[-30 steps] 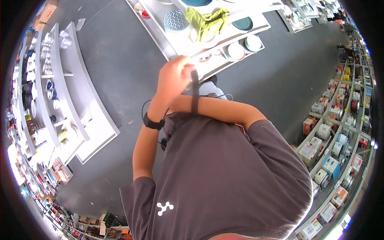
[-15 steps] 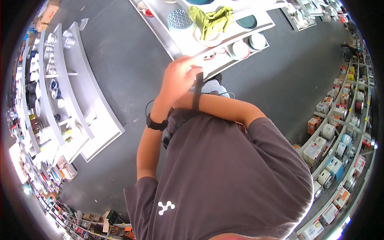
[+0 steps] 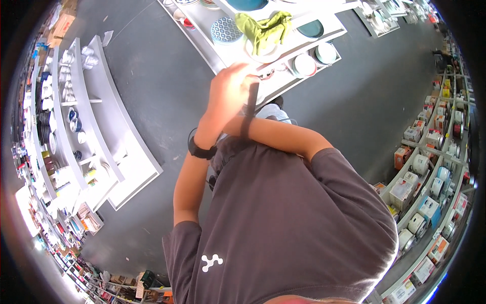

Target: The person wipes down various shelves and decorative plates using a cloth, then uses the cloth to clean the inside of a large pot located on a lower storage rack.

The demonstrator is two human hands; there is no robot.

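Note:
In front of my chest, my left hand (image 3: 228, 91) is raised with its fingers pinched on the upper end of a black strap (image 3: 251, 104). The strap runs down from those fingertips across my right wrist, its lower part lying on the skin. My right forearm reaches in from the right, and only a bit of my right hand (image 3: 232, 126) shows beyond the strap. Its fingers are hidden behind my left wrist, which wears a black band (image 3: 201, 151). Motion and glare blur the left fingers slightly.
Ahead stands a white display shelf (image 3: 215, 62) with plates, bowls and a green cloth (image 3: 266, 31). A curved-looking white shelf unit (image 3: 134, 180) with crockery is on the left. Racks of boxed goods (image 3: 402, 192) line the right. Grey floor (image 3: 152, 61) lies between them.
My left hand has risen slightly, still pinching the strap, whose upper end has moved up a little. The surroundings have shifted slightly in view.

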